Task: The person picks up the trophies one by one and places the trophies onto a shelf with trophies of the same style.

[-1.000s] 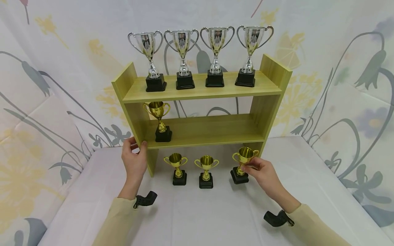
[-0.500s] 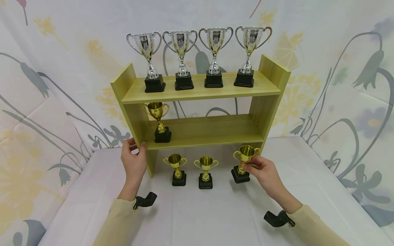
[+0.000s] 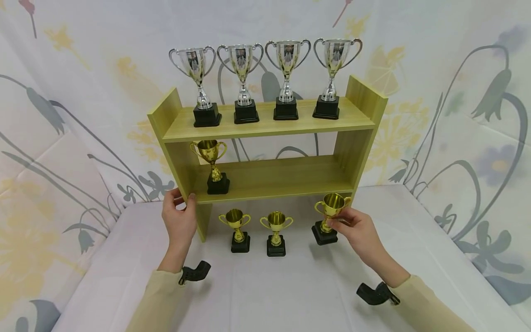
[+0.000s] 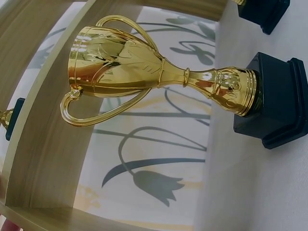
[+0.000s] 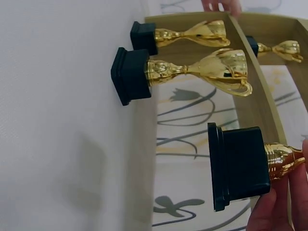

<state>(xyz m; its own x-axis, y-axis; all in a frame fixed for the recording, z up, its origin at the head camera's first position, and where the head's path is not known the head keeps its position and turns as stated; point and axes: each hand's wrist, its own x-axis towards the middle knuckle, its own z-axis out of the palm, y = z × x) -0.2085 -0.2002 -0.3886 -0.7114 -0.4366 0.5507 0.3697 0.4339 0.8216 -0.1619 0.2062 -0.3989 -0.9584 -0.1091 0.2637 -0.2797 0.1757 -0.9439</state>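
Observation:
My right hand pinches a small gold trophy cup by its stem. The cup leans a little to the right, and its black base hangs above the table in the right wrist view. My left hand grips the left side panel of the wooden shelf, thumb in front and fingers round the outer side. Two more gold cups stand upright on the table before the shelf, one at left and one in the middle. Another gold cup stands on the middle board's left end.
Several larger silver trophy cups line the top board. White cloth covers the table, and a flower-print cloth hangs behind and at the sides. Each wrist carries a black camera mount, the right one close above the table.
My right hand has raised the gold cup slightly from the table and shifted it a little to the right. My left hand keeps its grip on the shelf. The head view has shifted slightly.

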